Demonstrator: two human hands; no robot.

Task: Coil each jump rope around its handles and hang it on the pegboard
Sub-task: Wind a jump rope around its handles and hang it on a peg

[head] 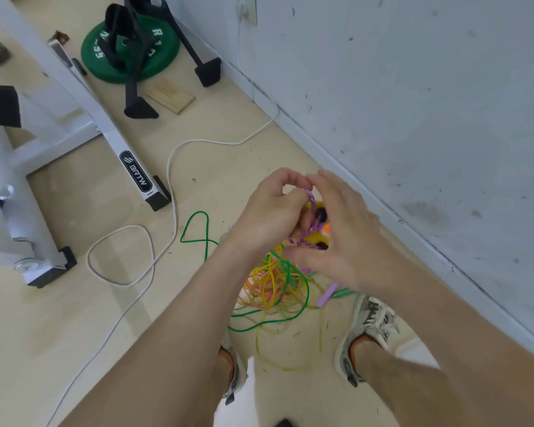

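Purple rope point(311, 201) is running near-to-far between both hands over the yellow handles point(316, 238). Left hand point(269, 220) is pinching its far loop, right hand point(347, 241) is gripping the handles. Tangled pile point(272, 288) is lying on the floor below.

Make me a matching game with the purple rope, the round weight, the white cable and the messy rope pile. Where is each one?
Things:
1. purple rope
2. weight plate
3. white cable
4. rope pile

Places:
A. on the floor by the shoes
B. held between the left hand and right hand
C. by the black stand, near the wall
D. snaking in loops across the floor

Pairs: 1-B, 2-C, 3-D, 4-A
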